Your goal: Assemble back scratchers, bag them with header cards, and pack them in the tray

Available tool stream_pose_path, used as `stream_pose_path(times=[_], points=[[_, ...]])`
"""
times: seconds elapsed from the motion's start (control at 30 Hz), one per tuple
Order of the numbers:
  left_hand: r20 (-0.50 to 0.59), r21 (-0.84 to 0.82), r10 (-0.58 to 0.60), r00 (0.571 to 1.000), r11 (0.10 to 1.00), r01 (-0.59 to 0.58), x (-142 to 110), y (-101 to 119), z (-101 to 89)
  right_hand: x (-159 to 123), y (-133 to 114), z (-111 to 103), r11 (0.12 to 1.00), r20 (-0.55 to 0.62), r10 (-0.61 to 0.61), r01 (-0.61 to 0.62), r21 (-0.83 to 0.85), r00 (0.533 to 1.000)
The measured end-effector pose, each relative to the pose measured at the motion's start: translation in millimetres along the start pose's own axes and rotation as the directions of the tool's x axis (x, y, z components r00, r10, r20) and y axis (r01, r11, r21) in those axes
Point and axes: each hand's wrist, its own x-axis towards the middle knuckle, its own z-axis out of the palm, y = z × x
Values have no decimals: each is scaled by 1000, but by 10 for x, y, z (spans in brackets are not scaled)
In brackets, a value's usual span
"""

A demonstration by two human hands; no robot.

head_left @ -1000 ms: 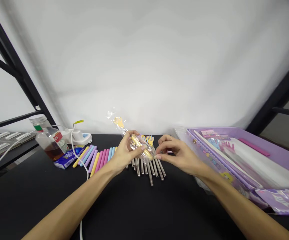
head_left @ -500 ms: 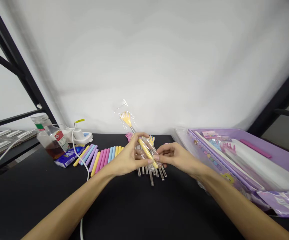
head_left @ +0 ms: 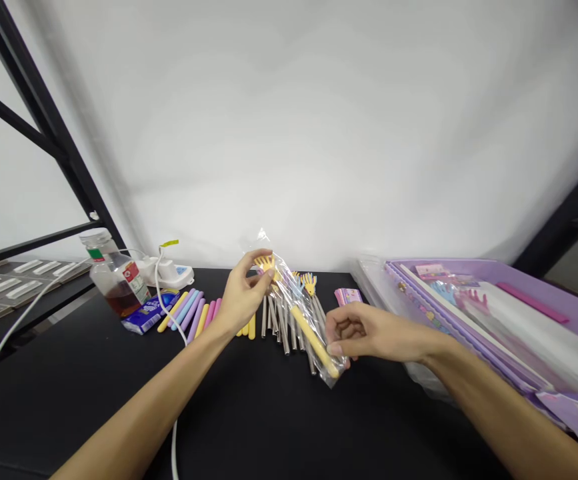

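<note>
A yellow back scratcher (head_left: 313, 339) lies slantwise in a clear plastic sleeve (head_left: 329, 380), above the black table. My left hand (head_left: 245, 293) pinches it through the plastic at its hand-shaped head. Lower down, my right hand (head_left: 369, 331) has its thumb and curled fingers closed on the sleeve's edge beside the yellow handle. Under and behind the sleeve, several metal-stemmed scratcher rods (head_left: 285, 333) rest on the table, with yellow and blue hand-shaped heads. Coloured handles (head_left: 189, 317) lie in a row to the left, partly hidden by my left arm.
A bottle of brown liquid (head_left: 119, 280), a blue packet (head_left: 143, 316) and a white power strip (head_left: 181, 275) stand at left. A white cable (head_left: 175, 427) crosses the table. Small pink cards (head_left: 349, 296) lie behind my right hand; a purple box (head_left: 493, 267) with packaged scratchers is at right.
My left hand has moved from the handle up to the scratcher's head. My right hand has shifted down and right along the sleeve, and the scratcher now sits lower.
</note>
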Motion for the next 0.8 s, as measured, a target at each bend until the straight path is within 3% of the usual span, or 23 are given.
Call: stream_pose_path(times=[0.23,0.3,0.37,0.4,0.47,0.53,0.57,0.67,0.8], points=[[193,-58,-48,980,996,60,-69,24,24,-92,-28,-51,987,188,118,-94,-130,975],[264,-72,-44,964,995,65,-92,16,38,-74,-24,-62,989,125,93,-77,-128,988],[338,-87,-51,940,993,85,-123,17,71,-26,-24,-54,994,-108,-17,6,-108,994],[384,-94,-61,921,990,105,-141,21,94,7,-26,-43,992,-268,-96,69,-108,959],[479,-101,-80,874,984,146,-181,35,148,80,-28,-14,969,-558,-246,207,-134,792],[564,-104,-95,820,977,185,-217,47,204,145,-25,8,932,-694,-346,315,-178,632],[597,-105,-105,795,973,207,-232,50,230,168,-21,12,918,-709,-375,346,-195,597],[659,-126,-118,743,956,264,-255,45,289,196,-3,-12,910,-676,-406,340,-237,615],[689,-135,-106,717,953,270,-257,45,318,189,-4,-71,928,-684,-364,308,-208,632]])
